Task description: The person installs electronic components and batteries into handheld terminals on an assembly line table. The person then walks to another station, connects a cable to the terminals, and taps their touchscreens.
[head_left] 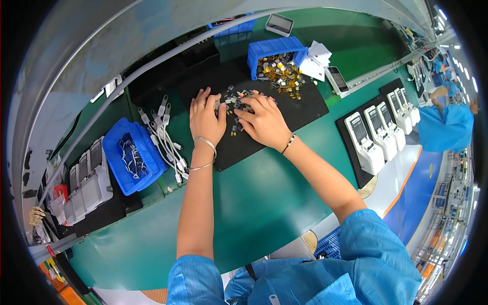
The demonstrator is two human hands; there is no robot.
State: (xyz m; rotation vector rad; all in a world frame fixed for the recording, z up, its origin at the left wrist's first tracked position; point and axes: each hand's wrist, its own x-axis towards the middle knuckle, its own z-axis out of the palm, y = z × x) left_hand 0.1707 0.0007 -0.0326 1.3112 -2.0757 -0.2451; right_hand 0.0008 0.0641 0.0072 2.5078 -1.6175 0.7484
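Note:
My left hand (207, 118), with a silver bangle at the wrist, rests on the black mat (244, 151) at the left edge of a pile of small electronic parts (233, 99). Its thumb stands apart from the fingers. From the right, my right hand (263, 122) reaches over the same pile, palm down and fingers spread, touching the parts. The pieces are dark, grey and a few yellow or pink; those under the fingers are hidden. Just beyond, a blue bin (274, 47) lies tipped on its side, amber and silver parts (282, 76) spilling out onto the mat.
A blue bin (156, 165) of metal-looking pieces stands left, beside white cables (163, 133). White handheld devices (365, 145) line a black mat at right; more devices (94, 178) sit far left. White papers (316, 60) lie by the tipped bin. A co-worker in blue (447, 127) is farther right.

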